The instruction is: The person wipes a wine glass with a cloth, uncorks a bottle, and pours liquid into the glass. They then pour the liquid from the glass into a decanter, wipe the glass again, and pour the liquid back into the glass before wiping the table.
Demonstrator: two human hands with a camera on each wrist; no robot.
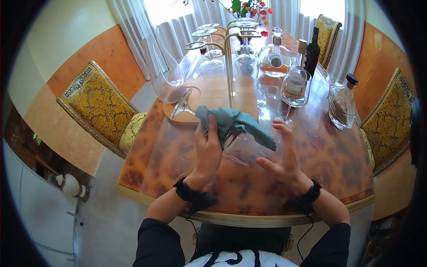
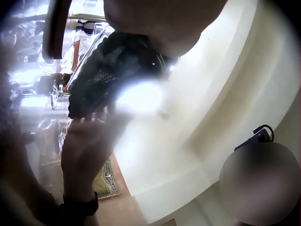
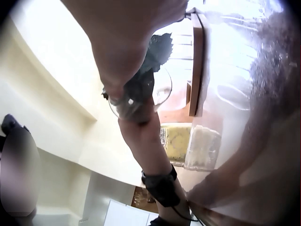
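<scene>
My left hand grips a grey-green cloth bunched around a wine glass. The glass's foot and stem stick out to the left of the cloth. In the right wrist view, the clear bowl shows with cloth inside it. To the right, my right hand has its thumb and fingers spread apart, with the cloth's loose corner reaching toward the gap between them. The left wrist view shows the cloth dark against bright light, and the right hand overlaps its lower edge.
A decanter stands at the left on a round wooden board. Behind is a brass rack with upside-down glasses. At the right are an upright wine glass, a stoppered bottle, a dark bottle and a tilted decanter.
</scene>
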